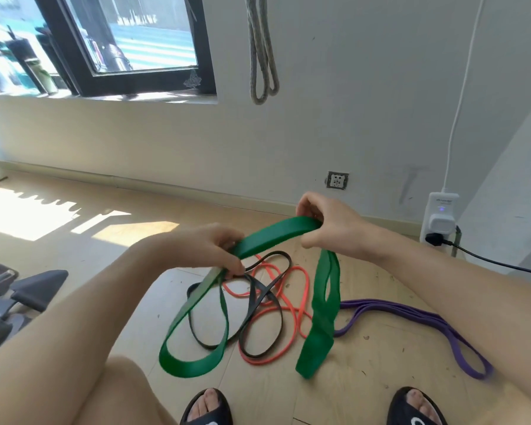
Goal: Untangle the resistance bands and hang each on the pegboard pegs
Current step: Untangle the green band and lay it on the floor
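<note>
The wide green resistance band (pixel 273 236) stretches between both hands above the wooden floor (pixel 365 348). The left hand (pixel 210 248) pinches it at its lower left end, fingers and thumb curled round the strap; the right hand (pixel 325 220) grips it at the upper right end, fingers hooked over the top edge. Between the hands the band runs as a short, flat, taut span rising toward the right. From the left hand a long loop of it hangs down and bends round near the floor; from the right hand a doubled, slightly twisted length hangs straight down, ending in a folded tip.

The green band is matte, broad and flat, much wider than the others. A thin black band (pixel 259 299) crosses under the left hand, and its loops pass through and behind the green loop; whether the left fingers also pinch it cannot be told. A thin coral-red band (pixel 288 305) lies tangled with the black one on the floor, directly below the hands. A purple band (pixel 426 320) lies on the floor to the right, stretching out from behind the hanging green length.

On the white wall (pixel 350 102) above, a grey band (pixel 262 56) hangs in two loops. A wall socket (pixel 337 180) sits low on the wall beyond the right hand, and a white plug-in device (pixel 440 220) with a black cable (pixel 503 265) stands further right. Two feet in black sandals (pixel 207 409) show at the bottom edge.
</note>
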Motion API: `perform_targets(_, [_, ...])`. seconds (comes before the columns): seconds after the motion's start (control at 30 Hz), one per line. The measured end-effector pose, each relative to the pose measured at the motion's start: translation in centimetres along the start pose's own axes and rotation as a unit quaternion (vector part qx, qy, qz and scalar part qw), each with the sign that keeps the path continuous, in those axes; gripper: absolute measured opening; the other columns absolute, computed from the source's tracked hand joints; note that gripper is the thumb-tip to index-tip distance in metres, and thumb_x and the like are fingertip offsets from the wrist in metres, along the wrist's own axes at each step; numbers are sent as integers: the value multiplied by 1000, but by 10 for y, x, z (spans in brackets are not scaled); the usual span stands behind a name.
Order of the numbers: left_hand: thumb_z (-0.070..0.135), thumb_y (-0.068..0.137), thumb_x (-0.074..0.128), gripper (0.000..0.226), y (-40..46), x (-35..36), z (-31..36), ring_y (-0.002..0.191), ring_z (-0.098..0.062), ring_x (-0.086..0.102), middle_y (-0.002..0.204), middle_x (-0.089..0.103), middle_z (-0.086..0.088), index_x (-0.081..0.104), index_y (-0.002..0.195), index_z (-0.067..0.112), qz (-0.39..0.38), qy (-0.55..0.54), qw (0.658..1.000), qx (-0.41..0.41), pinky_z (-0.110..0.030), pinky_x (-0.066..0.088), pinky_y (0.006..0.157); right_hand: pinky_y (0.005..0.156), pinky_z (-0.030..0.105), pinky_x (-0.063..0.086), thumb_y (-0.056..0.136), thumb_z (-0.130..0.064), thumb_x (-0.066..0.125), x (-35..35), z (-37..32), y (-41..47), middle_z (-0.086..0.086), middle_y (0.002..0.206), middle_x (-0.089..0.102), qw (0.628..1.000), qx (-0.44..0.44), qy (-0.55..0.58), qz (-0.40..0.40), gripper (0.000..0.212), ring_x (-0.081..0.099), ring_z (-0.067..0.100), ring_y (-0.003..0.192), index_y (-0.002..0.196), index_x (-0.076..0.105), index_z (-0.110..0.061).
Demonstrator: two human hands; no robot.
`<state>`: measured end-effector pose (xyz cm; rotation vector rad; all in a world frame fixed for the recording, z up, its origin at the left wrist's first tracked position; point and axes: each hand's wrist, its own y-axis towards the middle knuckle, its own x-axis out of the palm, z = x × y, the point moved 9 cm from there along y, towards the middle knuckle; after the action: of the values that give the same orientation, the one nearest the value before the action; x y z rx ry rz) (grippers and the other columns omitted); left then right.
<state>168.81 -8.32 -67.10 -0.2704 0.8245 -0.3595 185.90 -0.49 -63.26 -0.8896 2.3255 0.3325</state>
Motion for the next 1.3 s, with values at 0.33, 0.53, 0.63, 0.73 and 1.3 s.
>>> perform_targets(0.33, [-1, 91, 71, 30, 2, 0, 62, 73, -4, 60, 75, 62, 19, 63, 103, 25, 86, -89, 983, 138, -18, 50, 71, 68, 26, 47, 69, 0, 70, 12, -47, 6, 0, 100, 64, 997, -69, 31, 28, 49, 60, 16, 83, 107, 53, -26])
perform_targets(0.53, [19, 82, 66, 10, -1, -15, 55, 63, -10, 53, 67, 53, 8, 60, 88, 14, 129, -12, 986, 104, -27, 42, 63, 75, 24, 51, 77, -1, 68, 7, -17, 5, -5, 101, 67, 997, -38, -67, -27, 43, 65, 12, 90, 108, 56, -28])
perform_targets(0.63, [17, 85, 66, 9, -1, -15, 54, 68, -11, 63, 75, 60, 2, 62, 92, 13, 123, -10, 987, 100, -32, 51, 68, 78, 31, 55, 81, -14, 71, 10, -2, 4, -3, 99, 69, 996, 2, -69, -59, 32, 66, 15, 91, 107, 60, -29])
perform_targets(0.73, [13, 90, 67, 11, 2, -12, 53, 76, -6, 69, 81, 69, 10, 64, 100, 17, 116, 20, 988, 100, -34, 55, 75, 69, 28, 51, 82, -15, 73, 10, -3, 4, 0, 91, 69, 998, 12, -34, -53, 30, 65, 14, 79, 106, 59, -26])
perform_targets(1.3, [27, 90, 77, 21, 3, -7, 45, 69, -14, 70, 84, 64, -2, 59, 94, 16, 137, 50, 986, 79, -41, 61, 78, 66, 24, 43, 72, 7, 67, 7, -41, 3, 4, 98, 67, 998, -25, 52, -7, 49, 59, 15, 79, 110, 54, -22])
